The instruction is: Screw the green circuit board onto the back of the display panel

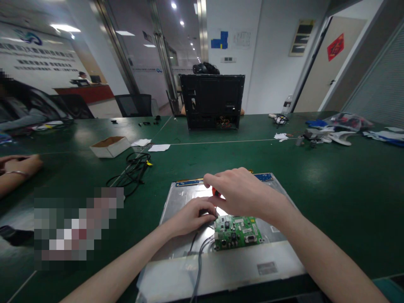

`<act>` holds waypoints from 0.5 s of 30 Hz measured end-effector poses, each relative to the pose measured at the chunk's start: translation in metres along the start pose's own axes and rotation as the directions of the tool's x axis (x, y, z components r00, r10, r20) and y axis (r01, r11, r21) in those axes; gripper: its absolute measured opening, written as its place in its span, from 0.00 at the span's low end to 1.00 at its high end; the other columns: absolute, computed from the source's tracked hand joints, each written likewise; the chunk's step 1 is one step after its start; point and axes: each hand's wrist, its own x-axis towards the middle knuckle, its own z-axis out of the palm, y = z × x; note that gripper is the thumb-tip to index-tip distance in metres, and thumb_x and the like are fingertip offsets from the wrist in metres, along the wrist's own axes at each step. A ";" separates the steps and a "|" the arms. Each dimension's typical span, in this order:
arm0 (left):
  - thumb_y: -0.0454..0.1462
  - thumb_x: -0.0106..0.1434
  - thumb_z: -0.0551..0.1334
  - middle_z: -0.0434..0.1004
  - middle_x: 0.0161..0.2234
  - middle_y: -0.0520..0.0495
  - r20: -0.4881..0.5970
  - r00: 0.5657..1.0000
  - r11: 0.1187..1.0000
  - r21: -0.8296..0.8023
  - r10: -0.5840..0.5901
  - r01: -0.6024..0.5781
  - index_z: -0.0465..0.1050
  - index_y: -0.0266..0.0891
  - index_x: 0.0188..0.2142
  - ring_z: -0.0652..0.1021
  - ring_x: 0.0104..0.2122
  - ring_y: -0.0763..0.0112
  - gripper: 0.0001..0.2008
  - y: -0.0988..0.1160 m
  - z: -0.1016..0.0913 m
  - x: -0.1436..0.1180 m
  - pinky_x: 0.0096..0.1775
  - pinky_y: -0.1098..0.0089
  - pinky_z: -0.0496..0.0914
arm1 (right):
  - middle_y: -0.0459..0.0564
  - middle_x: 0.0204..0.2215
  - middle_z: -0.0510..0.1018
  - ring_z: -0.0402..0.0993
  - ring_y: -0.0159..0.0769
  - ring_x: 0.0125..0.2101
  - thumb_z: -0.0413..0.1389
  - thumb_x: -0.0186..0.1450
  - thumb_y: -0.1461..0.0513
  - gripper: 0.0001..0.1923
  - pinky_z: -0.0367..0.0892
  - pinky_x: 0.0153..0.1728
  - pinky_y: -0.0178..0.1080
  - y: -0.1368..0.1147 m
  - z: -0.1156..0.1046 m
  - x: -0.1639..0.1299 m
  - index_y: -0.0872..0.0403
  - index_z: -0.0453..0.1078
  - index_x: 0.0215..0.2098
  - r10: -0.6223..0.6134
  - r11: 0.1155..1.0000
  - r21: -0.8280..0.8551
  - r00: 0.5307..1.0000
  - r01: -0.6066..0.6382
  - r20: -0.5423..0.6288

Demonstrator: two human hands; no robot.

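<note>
A metal-backed display panel (178,204) lies flat on the green table in front of me. On it sits a green circuit board (238,229) with connectors and chips. My right hand (241,191) is closed around a screwdriver (216,192) with an orange-red handle, held upright over the board's upper left corner. Its tip is hidden behind my fingers. My left hand (194,214) rests on the panel at that same corner, fingers pinched together by the screwdriver shaft; what they grip is hidden. Grey cables (200,269) run from beside the board toward me.
A black monitor housing (213,101) stands at the far side. Left are an open white box (110,147), paper (159,147) and a black cable bundle (134,168). Another person's hand (23,166) is at far left. Assorted parts and bags (344,122) lie at right.
</note>
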 end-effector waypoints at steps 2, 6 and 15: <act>0.32 0.63 0.63 0.81 0.34 0.48 0.003 1.000 1.000 0.003 -0.004 0.004 0.78 0.38 0.36 0.78 0.35 0.66 0.05 0.001 0.000 0.000 0.40 0.68 0.70 | 0.48 0.34 0.81 0.73 0.34 0.29 0.53 0.68 0.60 0.08 0.48 0.23 0.37 0.001 0.001 0.000 0.54 0.67 0.45 -0.006 1.000 -0.007 1.000 0.006 -0.010; 0.32 0.63 0.63 0.81 0.34 0.49 -0.011 1.000 1.000 0.015 0.000 0.000 0.78 0.38 0.36 0.77 0.35 0.66 0.05 0.001 0.000 0.000 0.41 0.68 0.70 | 0.48 0.34 0.81 0.73 0.35 0.28 0.54 0.68 0.60 0.09 0.47 0.23 0.37 0.002 0.002 -0.001 0.54 0.67 0.45 -0.016 1.000 -0.010 1.000 0.016 -0.021; 0.32 0.62 0.63 0.81 0.34 0.49 -0.021 1.000 0.999 0.026 -0.018 0.019 0.78 0.38 0.35 0.77 0.35 0.65 0.04 0.001 0.000 -0.001 0.41 0.68 0.70 | 0.48 0.33 0.81 0.72 0.33 0.28 0.53 0.68 0.60 0.08 0.46 0.22 0.37 0.001 0.002 0.000 0.54 0.67 0.44 -0.012 1.000 0.005 1.000 0.012 -0.029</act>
